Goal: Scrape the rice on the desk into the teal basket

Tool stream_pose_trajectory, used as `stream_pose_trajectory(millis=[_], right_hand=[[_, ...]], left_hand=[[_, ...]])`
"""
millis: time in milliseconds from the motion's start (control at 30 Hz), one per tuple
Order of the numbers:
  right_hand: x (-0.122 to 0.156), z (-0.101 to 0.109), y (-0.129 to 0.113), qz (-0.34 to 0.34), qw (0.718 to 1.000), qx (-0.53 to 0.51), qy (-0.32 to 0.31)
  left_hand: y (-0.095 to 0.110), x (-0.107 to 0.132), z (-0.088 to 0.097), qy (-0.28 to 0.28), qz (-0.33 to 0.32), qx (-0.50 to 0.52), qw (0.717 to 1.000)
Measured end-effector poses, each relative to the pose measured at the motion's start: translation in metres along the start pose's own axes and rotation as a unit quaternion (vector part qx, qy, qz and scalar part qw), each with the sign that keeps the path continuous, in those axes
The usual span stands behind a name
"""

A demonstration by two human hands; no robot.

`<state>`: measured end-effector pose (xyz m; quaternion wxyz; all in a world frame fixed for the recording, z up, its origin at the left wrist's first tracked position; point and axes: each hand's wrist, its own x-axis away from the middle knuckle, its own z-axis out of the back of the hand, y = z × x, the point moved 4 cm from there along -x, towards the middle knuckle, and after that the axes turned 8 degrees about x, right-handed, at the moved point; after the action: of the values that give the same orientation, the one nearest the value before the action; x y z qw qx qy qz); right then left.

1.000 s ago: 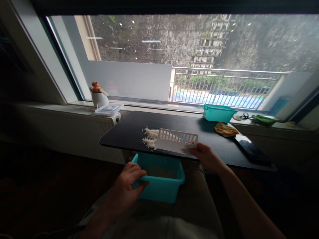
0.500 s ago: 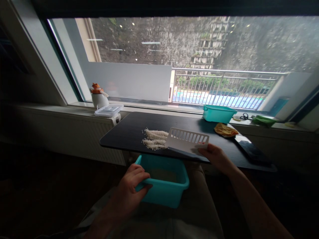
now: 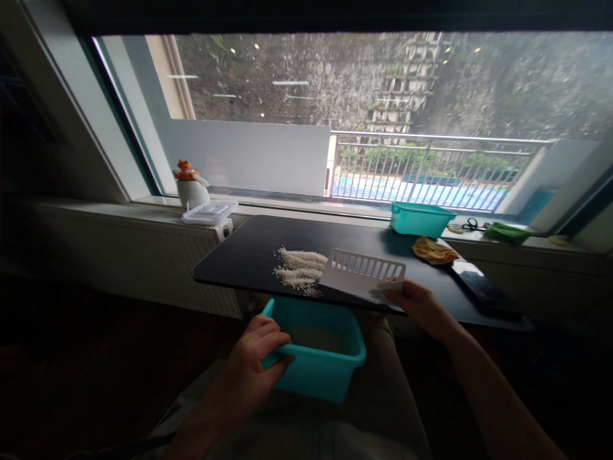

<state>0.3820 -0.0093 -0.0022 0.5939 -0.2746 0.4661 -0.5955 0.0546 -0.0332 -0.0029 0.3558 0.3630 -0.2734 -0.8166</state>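
My left hand (image 3: 262,351) is closed around the near left rim of a turquoise plastic bin (image 3: 316,374), just below the table's front edge. Pale grains lie on the bin's floor, dimly seen. On the black tabletop (image 3: 239,255) a heap of white rice grains (image 3: 299,267) is spread, some of it close to the front edge. In my right hand (image 3: 419,303) is a flat white slotted plastic scraper (image 3: 361,275), gripped at its right end. Its left end stands at the right side of the rice, and its slots face the window.
A second turquoise bin (image 3: 421,220) stands at the table's back right, near a yellow cloth (image 3: 435,250) and a dark flat device (image 3: 483,291). Scissors (image 3: 470,223) and a green cloth (image 3: 506,232) lie on the sill. A clear plastic box (image 3: 209,212) rests at left beside a white container (image 3: 191,190).
My right hand and the scraper have shifted slightly right. Some rice now lies nearer the front edge by the scraper's left end. My left hand keeps its hold on the bin.
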Motion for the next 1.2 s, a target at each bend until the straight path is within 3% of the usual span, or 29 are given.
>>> stream_pose_trajectory(millis=[300, 433, 633, 833, 1067, 1200], right_hand=[[0.012, 0.005, -0.005, -0.024, 1.0, -0.011, -0.002], [0.017, 0.004, -0.008, -0.019, 0.999, -0.022, -0.035], [0.014, 0.005, -0.007, -0.024, 1.0, -0.007, -0.004], [0.017, -0.001, -0.012, -0.024, 0.998, -0.021, -0.045], [0.013, 0.001, -0.011, -0.026, 0.999, -0.022, -0.008], [0.015, -0.003, -0.008, -0.019, 0.998, -0.038, -0.037]], left_hand=[[0.003, 0.001, 0.0, -0.002, -0.002, -0.001, 1.0], [0.003, 0.001, 0.0, -0.007, 0.0, -0.004, 1.0], [0.003, 0.0, 0.0, 0.003, -0.011, -0.005, 1.0], [0.002, 0.0, -0.001, -0.004, -0.008, -0.008, 1.0], [0.005, -0.001, 0.001, 0.008, -0.011, -0.008, 1.0], [0.005, -0.002, 0.001, 0.005, -0.006, -0.005, 1.0]])
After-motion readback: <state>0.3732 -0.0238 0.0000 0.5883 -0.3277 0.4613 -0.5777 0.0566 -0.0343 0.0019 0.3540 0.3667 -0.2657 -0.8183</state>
